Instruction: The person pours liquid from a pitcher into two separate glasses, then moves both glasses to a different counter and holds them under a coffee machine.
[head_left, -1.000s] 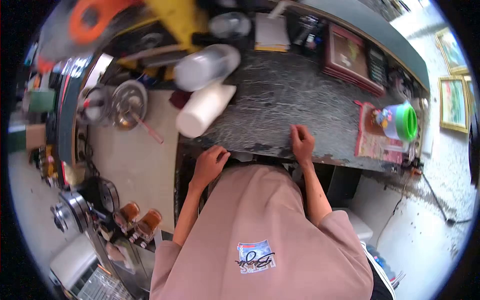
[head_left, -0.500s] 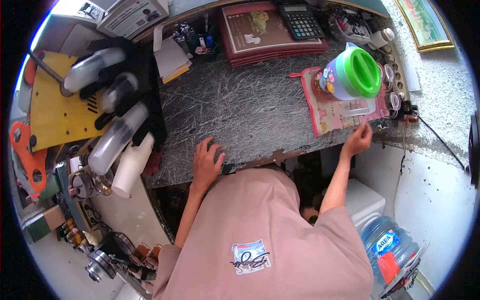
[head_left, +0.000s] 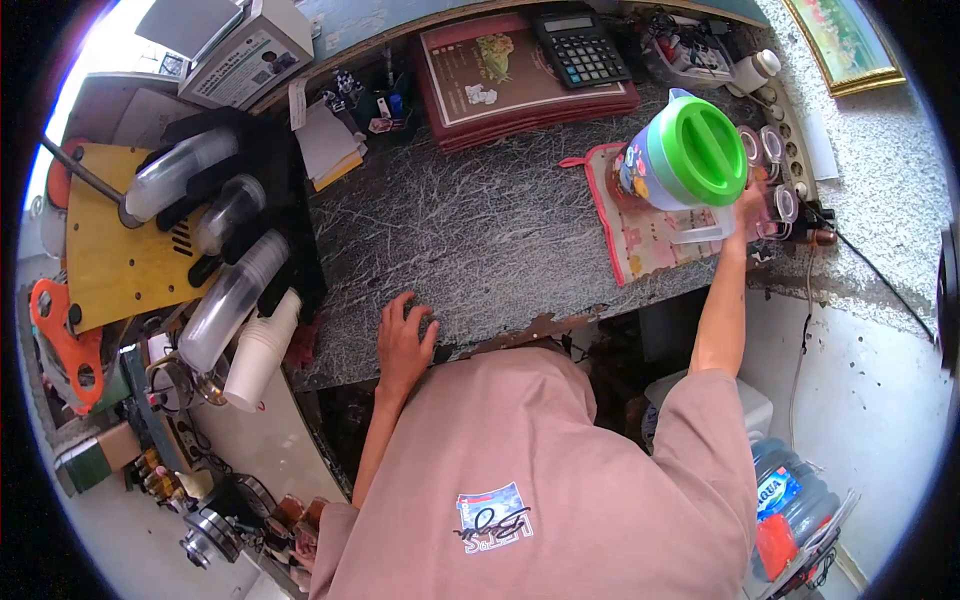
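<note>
Since the earlier frame, the right hand [head_left: 745, 212] has moved from the front edge of the desk [head_left: 460, 240] to the side of the plastic pitcher [head_left: 685, 152] with green lid, while the left hand [head_left: 404, 343] has stayed at nearly the same place; the pitcher has not changed its position on the desk. Head view, the only one, shows this pitcher upright at the right end, on a pink-edged cloth mat [head_left: 638, 247]. The right hand is blurred, between the clear part that looks like the pitcher's handle [head_left: 702, 230] and the small clear mugs [head_left: 785, 204]; whether its fingers are apart or clamped on something, it is not possible to say. The left hand appears to hold nothing, with its fingers spread on the desk. The step in hand seems to be a reach, and the next move would call for sure finger contact without knocking these mugs.
</note>
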